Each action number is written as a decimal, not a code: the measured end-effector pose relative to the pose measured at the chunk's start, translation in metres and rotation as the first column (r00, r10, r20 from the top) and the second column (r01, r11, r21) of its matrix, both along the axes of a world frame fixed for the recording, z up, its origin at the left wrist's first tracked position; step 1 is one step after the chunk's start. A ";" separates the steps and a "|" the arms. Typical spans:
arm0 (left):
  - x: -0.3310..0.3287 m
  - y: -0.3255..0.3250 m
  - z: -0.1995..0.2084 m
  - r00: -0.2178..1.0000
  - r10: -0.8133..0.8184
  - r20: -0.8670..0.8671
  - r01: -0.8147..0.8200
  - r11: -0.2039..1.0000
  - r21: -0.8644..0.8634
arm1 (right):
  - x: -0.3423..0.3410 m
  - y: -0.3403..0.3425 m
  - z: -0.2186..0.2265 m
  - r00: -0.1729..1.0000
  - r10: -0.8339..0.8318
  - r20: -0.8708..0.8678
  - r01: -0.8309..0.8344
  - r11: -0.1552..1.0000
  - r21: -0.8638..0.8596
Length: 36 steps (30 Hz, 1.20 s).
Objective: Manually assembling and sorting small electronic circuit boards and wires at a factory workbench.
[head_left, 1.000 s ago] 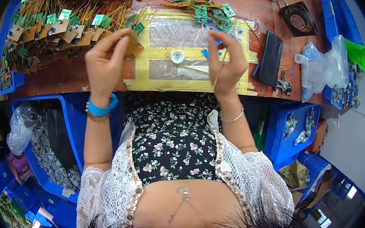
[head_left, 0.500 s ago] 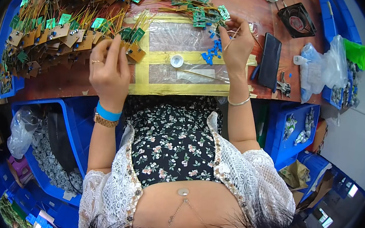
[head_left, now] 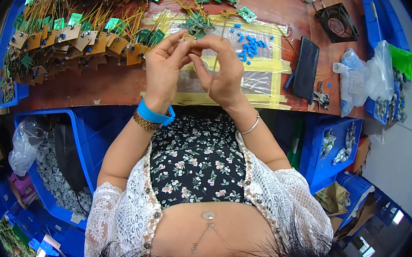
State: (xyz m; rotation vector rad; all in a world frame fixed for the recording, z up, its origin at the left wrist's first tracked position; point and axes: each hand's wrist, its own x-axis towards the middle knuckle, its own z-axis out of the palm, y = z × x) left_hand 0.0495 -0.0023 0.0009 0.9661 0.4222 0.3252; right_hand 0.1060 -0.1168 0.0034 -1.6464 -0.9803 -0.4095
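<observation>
Over the taped plastic sheet (head_left: 264, 79), my two hands meet. My left hand (head_left: 163, 72) pinches a small tan circuit board (head_left: 188, 37) between thumb and fingers. My right hand (head_left: 224, 73) is closed with its fingertips at the board's right side, and a thin wooden stick (head_left: 213, 74) runs through its grip, pointing up and away. Just beyond my fingertips lies a cluster of green circuit boards (head_left: 197, 23) with wires. Small blue parts (head_left: 251, 48) are scattered to the right of my right hand. My fingers partly hide the tan board.
Rows of wired tan and green boards (head_left: 75, 39) fill the table's left. To the right lie a black phone (head_left: 305, 66), a fan (head_left: 336, 22), keys (head_left: 321, 98) and plastic bags (head_left: 355, 76). Blue bins (head_left: 78, 141) stand below the table edge.
My left hand has moved right from the board rows and now holds a tan board. My right hand has come left and nearer with the stick. The white cap is no longer visible.
</observation>
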 end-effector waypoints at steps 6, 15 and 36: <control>-0.006 0.006 0.003 1.000 0.024 0.009 -0.025 0.867 0.497 | 0.018 -0.007 -0.006 0.998 -0.044 0.037 0.046 0.998 -0.049; -0.017 0.011 0.025 0.963 0.196 0.184 -0.265 0.567 0.780 | 0.046 -0.012 -0.016 0.976 -0.119 0.185 0.180 0.915 -0.361; -0.028 0.007 0.029 0.963 0.201 0.182 -0.265 0.832 0.487 | -0.015 -0.052 -0.014 0.874 0.039 -0.485 -0.160 0.964 -0.211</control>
